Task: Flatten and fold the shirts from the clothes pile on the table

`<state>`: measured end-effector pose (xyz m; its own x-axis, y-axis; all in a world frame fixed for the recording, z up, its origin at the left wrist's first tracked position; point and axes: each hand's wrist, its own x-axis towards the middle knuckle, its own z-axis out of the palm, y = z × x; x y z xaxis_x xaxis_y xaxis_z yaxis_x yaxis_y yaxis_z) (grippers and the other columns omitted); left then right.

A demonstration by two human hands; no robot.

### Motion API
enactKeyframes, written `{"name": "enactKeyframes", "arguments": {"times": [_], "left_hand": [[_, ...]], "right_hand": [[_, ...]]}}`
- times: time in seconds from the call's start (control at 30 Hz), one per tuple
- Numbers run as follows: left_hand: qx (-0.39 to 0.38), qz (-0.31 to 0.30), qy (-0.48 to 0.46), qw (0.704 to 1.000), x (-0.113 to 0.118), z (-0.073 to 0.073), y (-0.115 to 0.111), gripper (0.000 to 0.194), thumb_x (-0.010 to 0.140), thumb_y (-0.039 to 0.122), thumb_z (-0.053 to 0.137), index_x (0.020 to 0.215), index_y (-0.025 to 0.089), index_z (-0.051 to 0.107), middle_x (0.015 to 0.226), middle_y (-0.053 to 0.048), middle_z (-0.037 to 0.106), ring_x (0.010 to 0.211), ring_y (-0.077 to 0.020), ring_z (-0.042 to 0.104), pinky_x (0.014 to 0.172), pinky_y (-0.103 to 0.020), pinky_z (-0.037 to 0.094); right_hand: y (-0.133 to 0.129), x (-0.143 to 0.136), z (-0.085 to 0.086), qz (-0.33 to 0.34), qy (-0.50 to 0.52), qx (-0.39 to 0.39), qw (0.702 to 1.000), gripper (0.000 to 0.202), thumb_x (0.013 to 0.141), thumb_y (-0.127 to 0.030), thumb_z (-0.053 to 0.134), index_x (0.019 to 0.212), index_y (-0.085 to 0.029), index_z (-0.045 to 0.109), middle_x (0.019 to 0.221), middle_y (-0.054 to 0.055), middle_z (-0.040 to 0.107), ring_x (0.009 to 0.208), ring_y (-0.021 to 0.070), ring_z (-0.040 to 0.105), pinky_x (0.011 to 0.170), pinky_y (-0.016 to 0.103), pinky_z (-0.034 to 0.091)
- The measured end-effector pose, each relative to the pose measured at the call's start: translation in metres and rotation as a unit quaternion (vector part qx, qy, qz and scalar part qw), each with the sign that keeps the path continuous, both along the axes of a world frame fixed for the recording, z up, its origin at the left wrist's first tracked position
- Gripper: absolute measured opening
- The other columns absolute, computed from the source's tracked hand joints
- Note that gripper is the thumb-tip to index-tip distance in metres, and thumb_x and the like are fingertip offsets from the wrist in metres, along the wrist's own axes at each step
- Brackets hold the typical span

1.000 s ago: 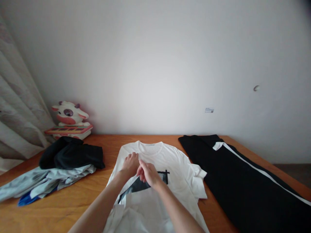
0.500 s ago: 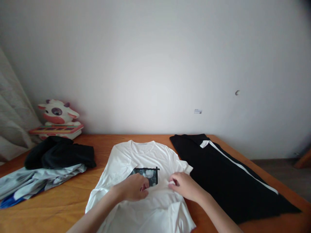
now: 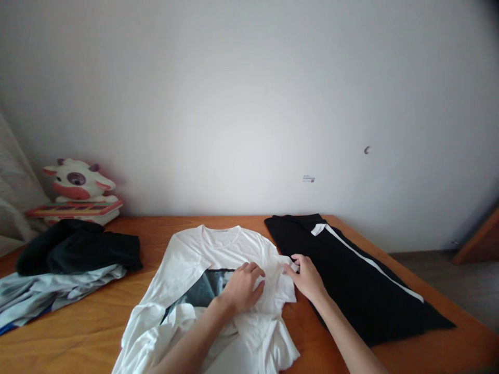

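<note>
A white T-shirt (image 3: 187,249) lies on the wooden table in front of me, its neckline toward the wall. The dark printed picture on its chest is partly uncovered, and the lower part of the cloth is bunched up near me. My left hand (image 3: 244,285) rests on the chest beside the print, fingers loosely curved and thumb apart, with no cloth visibly gripped. At the right edge of the shirt, my right hand (image 3: 306,275) pinches the sleeve between thumb and fingers.
Black trousers with a white stripe (image 3: 351,291) lie to the right on the table (image 3: 78,343). On the left, a black garment (image 3: 93,249) sits on a grey one (image 3: 70,285). Behind them stands a cow-shaped toy keyboard (image 3: 78,192), near a curtain (image 3: 15,176).
My right hand has moved right and away from me to the sleeve. My left hand has shifted right across the print. More of the print shows, and the lower cloth is more bunched.
</note>
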<state>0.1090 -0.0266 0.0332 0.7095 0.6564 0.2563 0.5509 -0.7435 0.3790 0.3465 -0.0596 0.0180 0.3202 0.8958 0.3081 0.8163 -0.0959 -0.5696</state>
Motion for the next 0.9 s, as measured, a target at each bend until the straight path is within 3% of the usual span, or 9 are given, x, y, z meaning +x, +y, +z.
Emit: {"name": "enactKeyframes", "arguments": {"times": [0.1,0.23,0.37,0.5,0.7,0.8,0.9], "left_hand": [[0.016,-0.039,-0.004,0.999,0.007,-0.017,-0.004,0.021,0.089,0.025,0.058,0.107,0.022,0.068,0.112,-0.01,0.067,0.106,-0.0257,0.06,0.097,-0.04,0.048],[-0.01,-0.065,-0.01,0.998,0.0,-0.02,-0.007,0.028,0.086,0.033,0.066,0.112,0.024,0.068,0.116,-0.009,0.067,0.111,-0.027,0.058,0.1,-0.041,0.045],[-0.028,-0.084,-0.02,0.996,-0.004,-0.018,-0.01,0.04,0.083,0.04,0.07,0.121,0.026,0.065,0.127,-0.008,0.064,0.118,-0.0293,0.056,0.104,-0.044,0.042],[-0.036,-0.106,-0.043,0.993,-0.003,-0.02,-0.01,0.042,0.081,0.039,0.073,0.12,0.027,0.066,0.129,-0.007,0.064,0.119,-0.0281,0.057,0.106,-0.044,0.04],[-0.089,-0.159,-0.087,0.979,-0.001,-0.02,-0.01,0.037,0.079,0.035,0.075,0.115,0.025,0.069,0.118,-0.007,0.071,0.111,-0.0271,0.063,0.102,-0.042,0.042],[-0.205,-0.128,-0.183,0.953,0.003,-0.023,-0.008,0.039,0.084,0.039,0.071,0.119,0.021,0.066,0.115,-0.01,0.072,0.105,-0.0246,0.065,0.096,-0.039,0.047],[-0.372,-0.049,-0.318,0.871,0.007,-0.027,-0.003,0.056,0.087,0.053,0.068,0.13,0.018,0.057,0.119,-0.013,0.07,0.105,-0.0231,0.066,0.094,-0.038,0.05]], "right_hand": [[0.009,0.017,-0.017,-0.043,-0.05,0.005,0.998,0.053,0.082,-0.052,0.065,0.117,-0.012,0.064,0.105,0.018,0.065,0.102,0.0321,0.063,0.09,0.041,0.048],[0.014,0.024,-0.02,-0.002,-0.056,-0.015,0.998,0.022,0.081,-0.043,0.063,0.083,-0.021,0.068,0.095,0.012,0.066,0.093,0.0282,0.064,0.082,0.036,0.047],[0.012,0.031,-0.021,0.004,0.047,0.014,0.999,0.028,0.084,-0.047,0.051,0.067,-0.025,0.053,0.068,0.001,0.063,0.067,0.0205,0.061,0.067,0.03,0.044],[0.007,0.035,-0.025,-0.042,0.122,0.079,0.988,0.037,0.079,-0.063,0.053,0.07,-0.026,0.049,0.06,-0.002,0.06,0.057,0.0186,0.057,0.058,0.029,0.042],[0.008,0.036,-0.022,-0.072,0.236,0.128,0.961,0.044,0.07,-0.063,0.069,0.088,-0.023,0.059,0.068,0.001,0.066,0.062,0.0191,0.06,0.059,0.03,0.045],[0.02,0.032,-0.011,-0.046,0.391,0.063,0.917,0.046,0.062,-0.057,0.078,0.086,-0.022,0.06,0.058,-0.004,0.058,0.053,0.0155,0.053,0.051,0.027,0.039],[0.035,0.017,0.007,0.013,0.493,0.005,0.87,0.046,0.059,-0.053,0.083,0.084,-0.022,0.06,0.059,-0.004,0.059,0.051,0.014,0.054,0.048,0.025,0.038]]}}
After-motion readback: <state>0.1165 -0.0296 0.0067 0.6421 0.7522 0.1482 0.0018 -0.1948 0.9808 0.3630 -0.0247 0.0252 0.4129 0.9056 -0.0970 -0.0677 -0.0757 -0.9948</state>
